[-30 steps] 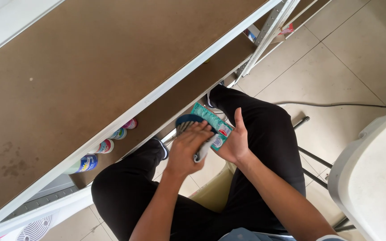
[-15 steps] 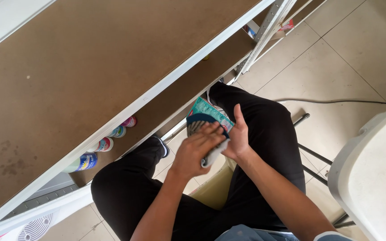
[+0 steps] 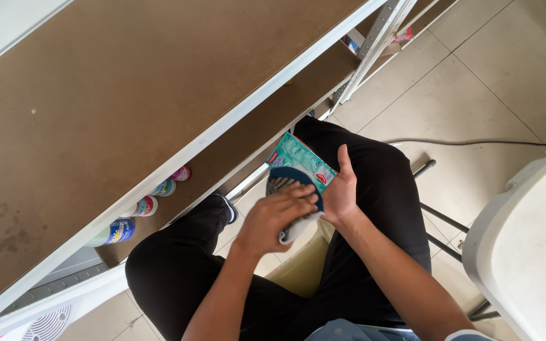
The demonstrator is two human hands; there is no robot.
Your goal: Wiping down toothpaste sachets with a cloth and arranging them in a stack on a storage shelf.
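Hands are seen over a seated lap; a teal packet is clamped in the right hand; a dark sock-like item is gripped by the left hand; firm packet support seems best.

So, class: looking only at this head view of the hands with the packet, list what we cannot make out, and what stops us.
- Head view: the lower part of the green packet is covered by the left hand and right hand.
- The dark blue and grey item at the packet: too covered to identify.
- Containers under the brown shelf: the shelf edge hides all but their ends.
- White chair: cut off by the right frame edge.
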